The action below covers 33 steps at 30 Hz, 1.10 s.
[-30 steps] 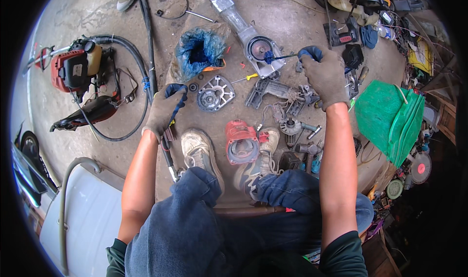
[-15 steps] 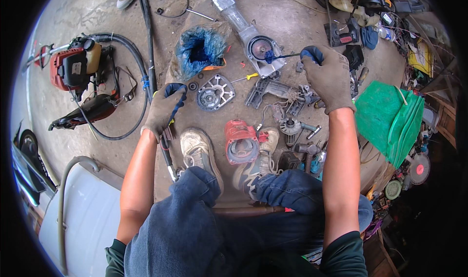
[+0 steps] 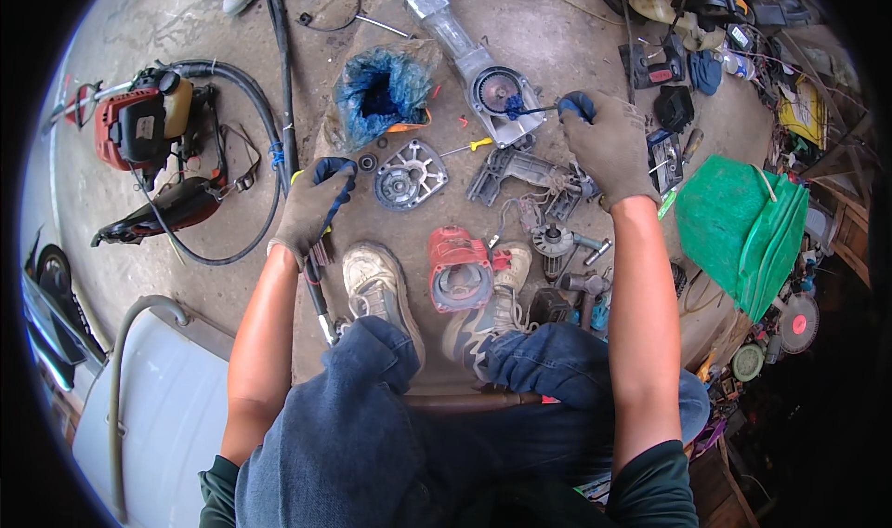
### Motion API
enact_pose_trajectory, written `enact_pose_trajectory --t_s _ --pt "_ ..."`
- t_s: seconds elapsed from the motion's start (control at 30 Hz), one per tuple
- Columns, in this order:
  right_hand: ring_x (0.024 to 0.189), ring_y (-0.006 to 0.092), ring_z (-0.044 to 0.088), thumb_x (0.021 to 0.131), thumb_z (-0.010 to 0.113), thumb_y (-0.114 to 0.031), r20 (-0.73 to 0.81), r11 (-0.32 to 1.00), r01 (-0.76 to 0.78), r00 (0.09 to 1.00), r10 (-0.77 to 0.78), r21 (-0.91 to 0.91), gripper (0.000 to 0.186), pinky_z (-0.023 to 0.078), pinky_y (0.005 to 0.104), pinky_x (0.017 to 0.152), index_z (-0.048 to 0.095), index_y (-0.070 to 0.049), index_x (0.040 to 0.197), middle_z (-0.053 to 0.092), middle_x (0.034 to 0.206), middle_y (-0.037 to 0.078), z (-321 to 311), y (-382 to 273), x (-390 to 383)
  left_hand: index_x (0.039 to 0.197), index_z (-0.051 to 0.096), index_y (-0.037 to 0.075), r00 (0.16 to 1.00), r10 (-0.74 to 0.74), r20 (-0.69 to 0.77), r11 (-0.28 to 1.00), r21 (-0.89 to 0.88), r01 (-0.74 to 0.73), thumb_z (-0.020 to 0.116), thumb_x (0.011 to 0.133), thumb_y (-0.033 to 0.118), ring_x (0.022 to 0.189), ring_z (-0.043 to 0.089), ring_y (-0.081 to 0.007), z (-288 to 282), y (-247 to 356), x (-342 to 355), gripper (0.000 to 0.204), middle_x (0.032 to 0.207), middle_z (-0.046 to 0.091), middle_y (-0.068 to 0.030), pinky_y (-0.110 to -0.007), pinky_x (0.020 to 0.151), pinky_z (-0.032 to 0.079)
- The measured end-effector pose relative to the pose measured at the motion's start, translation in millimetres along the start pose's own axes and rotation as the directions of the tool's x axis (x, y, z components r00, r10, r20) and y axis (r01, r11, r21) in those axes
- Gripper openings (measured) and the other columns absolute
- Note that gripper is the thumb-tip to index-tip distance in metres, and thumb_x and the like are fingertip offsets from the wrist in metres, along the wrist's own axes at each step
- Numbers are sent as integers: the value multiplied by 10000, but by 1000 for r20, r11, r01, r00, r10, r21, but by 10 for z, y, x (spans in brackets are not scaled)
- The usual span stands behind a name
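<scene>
Right hand (image 3: 604,136) grips stick (image 3: 537,111), shifted nearer gear housing (image 3: 507,130); left hand (image 3: 316,201) unmoved, curled, contents unclear

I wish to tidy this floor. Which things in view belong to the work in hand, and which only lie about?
Likely in the job:
thin tool in right hand
silver housing at tool's blue tip
blue-smeared plastic bag

Likely lying about:
green sheet
red engine at left
pink-centred disc
</scene>
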State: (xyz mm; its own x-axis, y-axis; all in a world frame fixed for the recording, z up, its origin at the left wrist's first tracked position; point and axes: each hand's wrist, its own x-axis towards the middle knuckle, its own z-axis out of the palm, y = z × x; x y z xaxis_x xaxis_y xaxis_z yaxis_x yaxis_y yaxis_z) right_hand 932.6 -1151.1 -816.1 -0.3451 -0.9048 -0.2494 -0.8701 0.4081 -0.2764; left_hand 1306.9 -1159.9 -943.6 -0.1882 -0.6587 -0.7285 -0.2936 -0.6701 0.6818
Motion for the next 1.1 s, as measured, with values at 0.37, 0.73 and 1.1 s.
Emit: enact_pose_trajectory --t_s 0.37,0.73,1.1 --pt "908 406 677 863 691 -218 -69 986 164 984 -165 -20 259 523 458 789 750 -31 1033 702 957 221 -240 -118 -56 1108 707 7 1000 -5 5 1000 -13 5 682 970 214 729 587 -66 -2 -13 -3 250 859 690 4 -232 650 494" --pt "929 391 685 874 686 -212 35 999 45 998 -46 23 265 531 451 826 749 -37 1062 703 984 219 -161 -104 -79 1121 714 19 1000 -11 -1 1000 28 11 679 970 217 740 596 -61 17 -3 -9 252 861 695 3 -228 656 499" --pt "1024 370 664 870 664 -238 87 940 301 953 -290 -160 295 518 485 885 713 -87 1118 691 1087 162 20 -92 -55 1096 716 13 1000 -5 7 1000 25 4 685 973 232 734 583 -57 48 66 -30 253 855 685 14 -231 645 486"
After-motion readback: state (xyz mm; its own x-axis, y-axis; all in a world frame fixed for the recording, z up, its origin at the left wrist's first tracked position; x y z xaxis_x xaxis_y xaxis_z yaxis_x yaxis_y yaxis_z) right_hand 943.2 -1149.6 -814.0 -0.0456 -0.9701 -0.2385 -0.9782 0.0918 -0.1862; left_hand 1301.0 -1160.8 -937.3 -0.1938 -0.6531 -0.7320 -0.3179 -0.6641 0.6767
